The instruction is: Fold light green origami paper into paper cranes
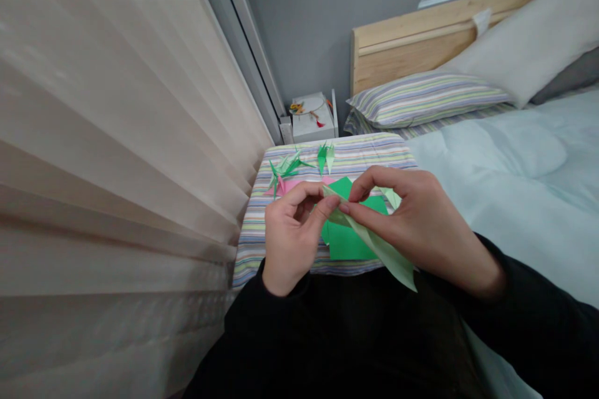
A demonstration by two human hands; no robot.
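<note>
Both hands pinch a long, pointed piece of folded light green paper (390, 259) above my lap. My left hand (292, 234) grips its upper end between thumb and forefinger. My right hand (416, 224) holds it from the right, fingers pressed along the fold. Under the hands, flat sheets of dark green paper (346, 240) and a pink sheet (294, 185) lie on a striped pillow (281, 162). Several finished green folded paper figures (287, 167) lie at the pillow's far end, one pair (326, 156) a little to the right.
A cream curtain (116, 137) hangs along the left. On the right is a bed with a pale blue cover (515, 181), a striped pillow (421, 100), a grey pillow (528, 37) and a wooden headboard (402, 50). A small white box (311, 117) sits in the corner.
</note>
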